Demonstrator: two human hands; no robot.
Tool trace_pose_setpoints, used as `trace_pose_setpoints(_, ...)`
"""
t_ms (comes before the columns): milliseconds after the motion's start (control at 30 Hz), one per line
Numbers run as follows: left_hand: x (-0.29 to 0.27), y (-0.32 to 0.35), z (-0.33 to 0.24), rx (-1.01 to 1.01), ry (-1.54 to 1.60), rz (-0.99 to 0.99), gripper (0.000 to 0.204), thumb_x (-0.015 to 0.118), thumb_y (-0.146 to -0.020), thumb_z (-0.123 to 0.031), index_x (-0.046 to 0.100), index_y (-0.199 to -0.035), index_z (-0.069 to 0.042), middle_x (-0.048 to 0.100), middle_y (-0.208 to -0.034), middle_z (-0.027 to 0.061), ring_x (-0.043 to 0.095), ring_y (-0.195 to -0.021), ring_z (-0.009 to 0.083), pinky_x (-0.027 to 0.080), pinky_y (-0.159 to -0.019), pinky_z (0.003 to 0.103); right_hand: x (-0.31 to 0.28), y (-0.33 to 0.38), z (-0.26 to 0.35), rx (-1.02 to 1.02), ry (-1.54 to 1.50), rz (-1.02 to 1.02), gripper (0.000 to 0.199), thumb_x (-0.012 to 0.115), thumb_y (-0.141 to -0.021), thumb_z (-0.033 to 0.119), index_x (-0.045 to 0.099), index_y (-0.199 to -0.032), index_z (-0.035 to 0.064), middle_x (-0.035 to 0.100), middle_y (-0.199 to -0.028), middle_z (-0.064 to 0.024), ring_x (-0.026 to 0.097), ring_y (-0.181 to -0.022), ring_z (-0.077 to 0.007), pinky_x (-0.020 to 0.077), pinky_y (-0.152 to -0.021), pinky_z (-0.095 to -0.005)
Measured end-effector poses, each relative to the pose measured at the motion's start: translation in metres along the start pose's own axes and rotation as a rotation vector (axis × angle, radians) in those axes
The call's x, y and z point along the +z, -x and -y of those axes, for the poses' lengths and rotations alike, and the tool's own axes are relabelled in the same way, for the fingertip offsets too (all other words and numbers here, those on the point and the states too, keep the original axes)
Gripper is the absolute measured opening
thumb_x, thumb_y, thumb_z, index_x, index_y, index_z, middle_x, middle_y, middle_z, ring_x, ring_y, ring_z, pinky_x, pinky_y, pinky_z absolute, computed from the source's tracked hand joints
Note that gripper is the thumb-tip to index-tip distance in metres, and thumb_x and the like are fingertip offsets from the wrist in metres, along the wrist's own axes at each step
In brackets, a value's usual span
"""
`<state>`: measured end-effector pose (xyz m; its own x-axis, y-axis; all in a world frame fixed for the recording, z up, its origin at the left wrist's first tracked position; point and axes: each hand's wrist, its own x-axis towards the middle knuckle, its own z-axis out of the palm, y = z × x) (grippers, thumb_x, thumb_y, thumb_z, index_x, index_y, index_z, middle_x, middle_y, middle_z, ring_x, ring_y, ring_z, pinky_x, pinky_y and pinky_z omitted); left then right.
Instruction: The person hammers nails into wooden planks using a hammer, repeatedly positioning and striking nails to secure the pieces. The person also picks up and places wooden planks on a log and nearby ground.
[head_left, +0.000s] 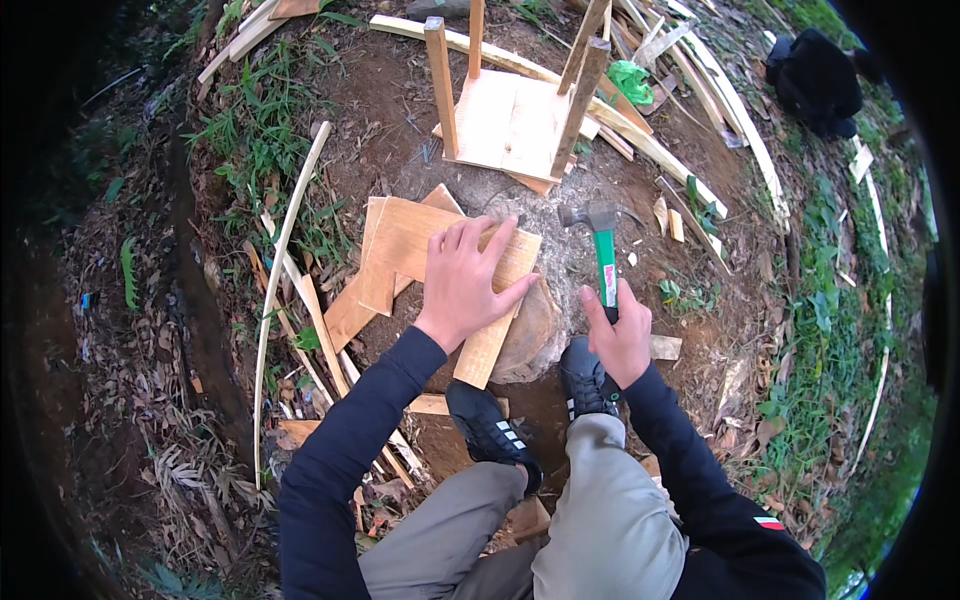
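My left hand (468,275) lies with fingers spread over a flat wooden board (405,235) and a narrower wooden strip (490,345) that meets it at an angle. The strip's near end reaches toward my left shoe. Under and beside these pieces sits a round wooden block (530,335), partly covered. My right hand (622,335) is wrapped round the lower handle of a claw hammer (606,255) with a green and black grip. The hammer's metal head points away from me, raised right of the boards and apart from them. Whether a nail is under my left hand cannot be seen.
An upturned stool (510,120) with its legs up stands beyond the boards. Long wooden strips (290,240) lie at left, and more timber (720,90) at far right. A green plastic bag (630,80) and a black bundle (815,80) are farther off. My shoes (490,430) flank the near ground.
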<state>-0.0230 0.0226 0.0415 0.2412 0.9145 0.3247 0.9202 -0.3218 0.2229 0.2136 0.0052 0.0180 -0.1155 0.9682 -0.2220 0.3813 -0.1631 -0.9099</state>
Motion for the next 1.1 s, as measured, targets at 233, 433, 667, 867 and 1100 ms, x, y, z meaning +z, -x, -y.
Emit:
trace_pose_setpoints(233, 0.018, 0.017, -0.009, -0.101, 0.112, -0.005, 0.067, 0.081, -0.079, -0.033, 0.06, -0.136, -0.003, 0.058, -0.106, 0.0134, 0.061, -0.095, 0.0308, 0.053, -0.083, 0.041, -0.006, -0.009, -0.024, -0.199, 0.085, -0.027, 0.033, 0.069, -0.099, 0.025, 0.051, -0.086, 0.0001, 0.055, -0.061, -0.0185, 0.058, -0.054, -0.039, 0.0424, -0.052, -0.043)
trace_pose_setpoints(433, 0.018, 0.013, -0.013, -0.153, 0.14, 0.047, 0.071, 0.08, -0.078, -0.029, 0.058, -0.14, -0.005, 0.057, -0.108, 0.0143, 0.061, -0.098, 0.0307, 0.053, -0.086, 0.041, -0.012, -0.006, -0.024, -0.204, 0.186, -0.02, 0.033, 0.068, -0.099, 0.025, 0.051, -0.087, -0.0005, 0.056, -0.063, -0.0194, 0.058, -0.056, -0.0402, 0.0426, -0.053, -0.0443)
trace_pose_setpoints(667, 0.029, 0.018, -0.018, -0.189, 0.16, -0.035, 0.073, 0.081, -0.077, -0.03, 0.057, -0.141, -0.004, 0.056, -0.111, 0.0152, 0.06, -0.1, 0.0314, 0.052, -0.089, 0.041, -0.019, -0.016, -0.022, -0.461, 0.266, 0.017, 0.024, 0.061, -0.103, 0.021, 0.052, -0.095, 0.0005, 0.056, -0.067, -0.0202, 0.059, -0.062, -0.042, 0.0424, -0.055, -0.0482)
trace_pose_setpoints(867, 0.036, 0.028, -0.01, -0.247, 0.33, -0.117, 0.068, 0.084, -0.076, -0.033, 0.064, -0.134, -0.003, 0.057, -0.108, 0.0121, 0.059, -0.098, 0.0288, 0.05, -0.089, 0.04, -0.038, -0.028, 0.001, -0.524, 0.528, 0.175, 0.022, 0.06, -0.103, 0.024, 0.053, -0.099, 0.0032, 0.057, -0.07, -0.0174, 0.061, -0.065, -0.0396, 0.0451, -0.056, -0.0485)
trace_pose_setpoints(1100, 0.026, 0.027, -0.012, -0.239, 0.094, -0.051, 0.069, 0.085, -0.075, -0.041, 0.067, -0.134, -0.01, 0.054, -0.099, 0.0066, 0.055, -0.094, 0.0219, 0.042, -0.084, 0.039, -0.046, -0.041, 0.024, -0.727, 0.726, 0.177, 0.023, 0.063, -0.101, 0.022, 0.05, -0.091, 0.0055, 0.057, -0.07, -0.0125, 0.06, -0.056, -0.0337, 0.0465, -0.049, -0.044)
